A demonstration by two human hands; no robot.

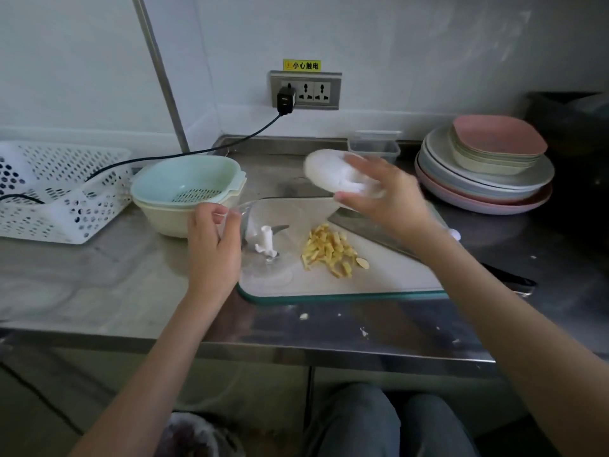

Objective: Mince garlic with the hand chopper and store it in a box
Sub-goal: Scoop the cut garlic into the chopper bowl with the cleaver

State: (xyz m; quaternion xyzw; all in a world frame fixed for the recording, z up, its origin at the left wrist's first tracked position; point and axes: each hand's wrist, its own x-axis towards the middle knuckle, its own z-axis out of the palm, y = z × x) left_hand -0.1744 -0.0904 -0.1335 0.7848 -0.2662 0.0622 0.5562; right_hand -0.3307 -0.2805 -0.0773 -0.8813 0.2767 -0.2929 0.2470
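Observation:
My left hand point(212, 244) grips the rim of the clear chopper bowl point(263, 222), which lies tilted on the left of the cutting board point(379, 275). Inside it stands the white blade shaft point(265, 240). My right hand point(384, 196) holds the round white chopper lid point(333, 174) lifted above the board's far edge. A pile of sliced yellow garlic point(331, 250) lies in the middle of the board. A clear storage box point(374, 146) sits at the back by the wall.
A knife point(372, 234) lies on the board's right side under my right arm. Stacked colander bowls point(184, 192) stand left of the board, a white basket point(49, 189) farther left. Stacked plates point(484, 169) stand at the right. A cable runs from the wall socket point(304, 90).

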